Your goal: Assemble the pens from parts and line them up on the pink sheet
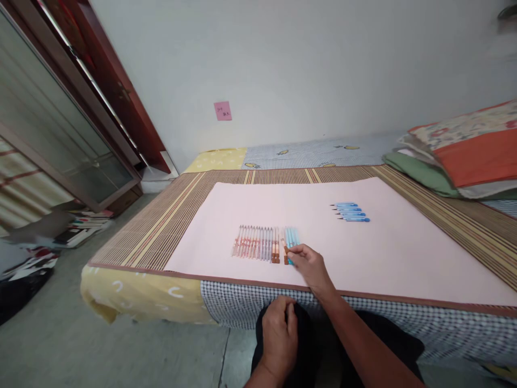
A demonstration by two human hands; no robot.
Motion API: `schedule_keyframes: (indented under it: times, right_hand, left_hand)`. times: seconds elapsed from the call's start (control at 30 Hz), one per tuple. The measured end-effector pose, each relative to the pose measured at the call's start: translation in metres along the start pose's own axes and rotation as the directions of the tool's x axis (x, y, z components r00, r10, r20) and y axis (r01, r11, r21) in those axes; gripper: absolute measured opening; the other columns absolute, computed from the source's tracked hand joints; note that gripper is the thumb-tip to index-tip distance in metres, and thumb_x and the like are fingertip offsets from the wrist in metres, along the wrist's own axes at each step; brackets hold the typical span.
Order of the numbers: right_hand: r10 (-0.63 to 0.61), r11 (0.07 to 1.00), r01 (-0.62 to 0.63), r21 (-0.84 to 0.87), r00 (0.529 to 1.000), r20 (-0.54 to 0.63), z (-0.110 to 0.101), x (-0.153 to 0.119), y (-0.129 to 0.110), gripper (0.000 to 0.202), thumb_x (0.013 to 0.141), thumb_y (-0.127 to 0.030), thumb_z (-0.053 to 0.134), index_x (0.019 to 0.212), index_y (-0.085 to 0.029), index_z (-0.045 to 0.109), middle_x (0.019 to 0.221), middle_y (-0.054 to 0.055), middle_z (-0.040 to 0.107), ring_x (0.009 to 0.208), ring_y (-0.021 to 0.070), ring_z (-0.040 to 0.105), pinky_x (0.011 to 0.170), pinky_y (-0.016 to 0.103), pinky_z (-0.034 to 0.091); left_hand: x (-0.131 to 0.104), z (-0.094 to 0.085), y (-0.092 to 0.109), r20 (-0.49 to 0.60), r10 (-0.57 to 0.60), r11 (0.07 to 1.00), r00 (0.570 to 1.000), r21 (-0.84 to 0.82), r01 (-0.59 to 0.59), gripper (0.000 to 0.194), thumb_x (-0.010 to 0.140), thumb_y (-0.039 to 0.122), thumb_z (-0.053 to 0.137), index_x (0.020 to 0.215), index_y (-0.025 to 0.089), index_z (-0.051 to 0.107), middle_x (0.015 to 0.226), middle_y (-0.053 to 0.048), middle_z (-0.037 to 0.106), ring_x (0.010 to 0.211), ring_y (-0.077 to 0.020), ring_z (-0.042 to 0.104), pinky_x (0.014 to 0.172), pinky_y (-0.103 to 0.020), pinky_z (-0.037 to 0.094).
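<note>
My right hand (309,264) reaches over the pink sheet (291,202), thumb and fingers pinched on the lower end of a brown-ended pen (284,249). That pen leans slightly beside a pair of similar brown-ended pens (275,248). Left of these, several clear pens with pinkish and grey barrels (252,242) lie side by side in a row. Light-blue pens (291,236) lie at the row's right end, partly hidden by my right fingers. My left hand (280,328) rests on my knee, fingers curled closed.
Several blue pens with dark tips (349,212) lie stacked in a column at the sheet's right. A striped mat (161,215) covers the bed beneath. Folded bedding and a cushion (476,156) sit at the right; a pink note (223,111) is on the wall.
</note>
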State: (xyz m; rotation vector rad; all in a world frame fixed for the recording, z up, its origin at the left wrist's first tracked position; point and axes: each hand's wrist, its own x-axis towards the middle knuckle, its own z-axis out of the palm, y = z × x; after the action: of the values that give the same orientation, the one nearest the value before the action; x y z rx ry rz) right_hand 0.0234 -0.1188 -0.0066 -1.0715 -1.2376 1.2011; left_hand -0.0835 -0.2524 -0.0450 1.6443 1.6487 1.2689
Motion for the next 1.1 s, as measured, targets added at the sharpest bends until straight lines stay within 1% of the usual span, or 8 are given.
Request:
schedule_keyframes:
  times: [0.1,0.2,0.3,0.4,0.53,0.7,0.87,1.1]
  right_hand:
    - [0.056,0.996,-0.059,0.074,0.998,0.040,-0.008,-0.016,-0.011,0.028,0.071,-0.042,0.077,0.082,-0.019,0.067,0.072,0.001,0.065,0.063,0.0147,0.054,0.058,0.027,0.043]
    - [0.119,0.971,-0.145,0.190,0.983,0.142,-0.014,-0.040,-0.020,0.027,0.073,-0.042,0.078,0.084,-0.020,0.067,0.071,0.000,0.063,0.063,0.0143,0.051,0.061,0.028,0.045]
    - [0.145,0.919,-0.224,0.325,0.958,0.249,-0.017,-0.063,-0.024,0.028,0.075,-0.046,0.076,0.083,-0.021,0.065,0.075,0.001,0.064,0.063,0.0148,0.052,0.065,0.031,0.048]
    - [0.157,0.891,-0.257,0.375,0.948,0.277,-0.018,-0.077,-0.021,0.031,0.075,-0.050,0.075,0.082,-0.022,0.064,0.084,0.005,0.067,0.067,0.0170,0.057,0.066,0.032,0.050]
    - [0.143,0.927,-0.226,0.300,0.951,0.274,-0.024,-0.083,-0.017,0.031,0.075,-0.049,0.076,0.082,-0.021,0.065,0.080,0.005,0.068,0.069,0.0187,0.060,0.064,0.032,0.050]
    - [0.001,1.000,-0.002,0.003,0.961,0.277,-0.038,-0.084,-0.027,0.021,0.084,-0.037,0.071,0.098,-0.022,0.067,0.086,0.004,0.069,0.077,0.0189,0.063,0.072,0.031,0.052]
    - [-0.185,0.933,0.271,-0.237,0.925,0.331,-0.042,-0.085,-0.046,0.016,0.087,-0.022,0.063,0.103,-0.024,0.069,0.093,0.003,0.066,0.076,0.0176,0.061,0.072,0.031,0.051]
    - [-0.282,0.829,0.443,-0.340,0.858,0.430,-0.038,-0.084,-0.040,0.022,0.093,-0.014,0.055,0.109,-0.025,0.065,0.101,0.005,0.065,0.088,0.0193,0.063,0.080,0.032,0.052]
  left_hand:
    - [0.016,-0.003,0.005,0.012,-0.209,0.951,0.978,-0.233,0.206,0.025,0.097,0.033,0.049,0.090,0.019,0.068,0.069,-0.001,0.062,0.065,-0.0160,0.055,0.064,-0.027,0.041]
    - [0.039,-0.010,0.018,0.128,-0.361,0.738,0.924,-0.567,0.367,0.036,0.092,0.048,0.058,0.096,0.015,0.072,0.075,-0.002,0.064,0.058,-0.0117,0.048,0.054,-0.024,0.034]
    - [0.055,-0.016,0.035,0.296,-0.331,0.423,0.896,-0.802,0.422,0.044,0.083,0.051,0.071,0.104,0.013,0.073,0.087,-0.007,0.068,0.071,-0.0137,0.057,0.059,-0.023,0.038]
    - [0.058,-0.019,0.046,0.385,-0.319,0.264,0.866,-0.841,0.471,0.046,0.074,0.046,0.081,0.105,0.012,0.074,0.082,-0.006,0.068,0.073,-0.0147,0.059,0.064,-0.025,0.042]
    - [0.054,-0.018,0.047,0.377,-0.355,0.284,0.856,-0.829,0.483,0.041,0.071,0.045,0.084,0.093,0.012,0.076,0.081,-0.006,0.068,0.072,-0.0142,0.058,0.062,-0.024,0.040]
    - [0.053,-0.020,0.042,0.316,-0.338,0.408,0.886,-0.800,0.441,0.037,0.073,0.047,0.082,0.083,0.012,0.074,0.074,-0.005,0.067,0.067,-0.0123,0.055,0.059,-0.022,0.034]
    - [0.054,-0.023,0.036,0.276,-0.294,0.537,0.915,-0.744,0.398,0.037,0.078,0.049,0.077,0.079,0.012,0.071,0.069,-0.003,0.065,0.063,-0.0110,0.050,0.058,-0.023,0.033]
    - [0.059,-0.024,0.033,0.311,-0.281,0.579,0.908,-0.699,0.419,0.036,0.077,0.048,0.077,0.081,0.012,0.073,0.065,-0.002,0.064,0.059,-0.0108,0.049,0.058,-0.023,0.032]
